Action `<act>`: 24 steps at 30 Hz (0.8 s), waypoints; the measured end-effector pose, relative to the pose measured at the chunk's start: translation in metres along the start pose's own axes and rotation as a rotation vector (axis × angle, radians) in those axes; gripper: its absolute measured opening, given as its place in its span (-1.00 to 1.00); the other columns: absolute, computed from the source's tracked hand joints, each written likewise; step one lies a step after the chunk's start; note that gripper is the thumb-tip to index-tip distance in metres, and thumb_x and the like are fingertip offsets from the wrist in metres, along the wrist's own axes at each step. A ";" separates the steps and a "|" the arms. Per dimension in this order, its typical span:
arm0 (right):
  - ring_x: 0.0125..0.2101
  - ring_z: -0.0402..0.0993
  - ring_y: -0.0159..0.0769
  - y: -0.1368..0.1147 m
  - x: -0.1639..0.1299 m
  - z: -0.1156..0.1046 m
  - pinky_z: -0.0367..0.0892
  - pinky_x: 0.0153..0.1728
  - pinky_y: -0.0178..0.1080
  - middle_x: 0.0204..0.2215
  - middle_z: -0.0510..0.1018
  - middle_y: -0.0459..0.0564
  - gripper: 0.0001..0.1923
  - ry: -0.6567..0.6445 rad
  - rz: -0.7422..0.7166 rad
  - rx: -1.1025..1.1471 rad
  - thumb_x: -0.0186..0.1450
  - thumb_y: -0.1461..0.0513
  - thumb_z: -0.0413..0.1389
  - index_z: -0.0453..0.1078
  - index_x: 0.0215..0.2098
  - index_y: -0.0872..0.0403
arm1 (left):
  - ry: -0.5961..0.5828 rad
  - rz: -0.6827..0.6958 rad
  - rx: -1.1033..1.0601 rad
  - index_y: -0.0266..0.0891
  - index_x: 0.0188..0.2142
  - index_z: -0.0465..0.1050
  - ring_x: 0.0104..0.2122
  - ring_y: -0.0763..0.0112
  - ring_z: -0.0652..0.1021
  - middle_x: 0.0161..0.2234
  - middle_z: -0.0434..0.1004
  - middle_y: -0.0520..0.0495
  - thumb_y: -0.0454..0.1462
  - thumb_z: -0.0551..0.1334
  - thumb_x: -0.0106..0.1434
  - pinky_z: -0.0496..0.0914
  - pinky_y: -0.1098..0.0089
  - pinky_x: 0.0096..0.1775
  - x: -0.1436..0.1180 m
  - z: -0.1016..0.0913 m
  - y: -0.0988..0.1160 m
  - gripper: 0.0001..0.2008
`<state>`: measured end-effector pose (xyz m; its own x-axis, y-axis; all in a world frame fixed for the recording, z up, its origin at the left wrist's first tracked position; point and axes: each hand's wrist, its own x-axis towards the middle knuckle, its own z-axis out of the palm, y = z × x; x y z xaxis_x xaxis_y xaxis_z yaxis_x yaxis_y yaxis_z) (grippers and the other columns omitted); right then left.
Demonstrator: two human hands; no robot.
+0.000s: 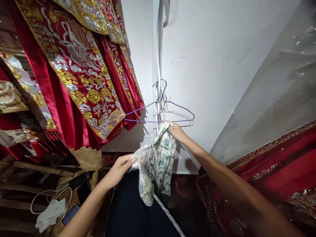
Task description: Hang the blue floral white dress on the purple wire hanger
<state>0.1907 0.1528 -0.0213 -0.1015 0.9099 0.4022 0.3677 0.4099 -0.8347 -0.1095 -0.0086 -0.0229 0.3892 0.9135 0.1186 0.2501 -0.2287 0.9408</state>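
A small floral garment (156, 161), judged light, soft and limp, is held up just below the purple wire hanger (160, 113), pinched at its edges by the closed fingers of the left hand (118, 170) and right hand (178, 133), where grip seems best taken.

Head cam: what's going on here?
A person holds a small floral garment with both bare hands. The right hand lifts one end up to the bottom bar of a purple wire hanger hung on the white wall; the left hand grips the other end lower down. The garment is not yet draped over the hanger. Red embroidered robes hang to the left.
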 end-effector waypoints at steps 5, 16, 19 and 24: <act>-0.25 0.51 -0.16 0.009 -0.025 -0.044 0.33 -0.22 -0.22 -0.24 0.62 -0.02 -0.68 0.100 -0.098 -0.108 0.18 0.27 0.01 0.51 -0.15 0.06 | -0.055 -0.018 0.164 -0.22 -0.31 0.37 -0.37 0.39 0.41 -0.37 0.43 0.01 -0.03 0.07 0.39 0.32 0.42 -0.27 0.009 -0.020 -0.010 -0.67; -0.51 0.20 -0.37 -0.036 -0.058 -0.058 0.10 -0.47 -0.32 -0.58 0.27 -0.17 -0.87 0.095 -0.143 -0.099 0.20 0.26 0.04 0.23 -0.51 0.05 | 0.320 0.423 0.750 -0.20 -0.28 0.36 -0.16 0.26 0.46 -0.19 0.47 -0.12 -0.22 -0.05 0.43 0.35 0.28 -0.05 0.087 -0.036 0.057 -0.74; -0.45 0.32 -0.31 -0.045 -0.069 -0.040 0.20 -0.41 -0.30 -0.51 0.43 -0.12 -0.91 0.015 -0.118 -0.020 0.20 0.27 0.05 0.39 -0.41 0.08 | 0.395 0.457 0.683 -0.19 -0.17 0.36 -0.20 0.29 0.50 -0.20 0.50 -0.09 -0.25 -0.02 0.42 0.36 0.31 -0.10 0.107 -0.028 0.069 -0.79; -0.45 0.45 -0.27 -0.050 -0.082 -0.048 0.30 -0.43 -0.27 -0.26 0.62 -0.04 -0.36 0.019 -0.048 -0.119 0.13 0.30 0.14 0.36 0.21 -0.02 | 0.410 0.441 0.774 -0.15 0.11 0.31 -0.07 0.22 0.53 -0.04 0.52 -0.12 -0.38 0.02 0.32 0.37 0.24 -0.03 0.129 -0.028 0.054 -0.62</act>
<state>0.2254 0.0543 0.0055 -0.1040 0.8878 0.4484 0.4699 0.4412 -0.7645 -0.0702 0.1062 0.0522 0.2854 0.7060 0.6481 0.7256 -0.6010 0.3351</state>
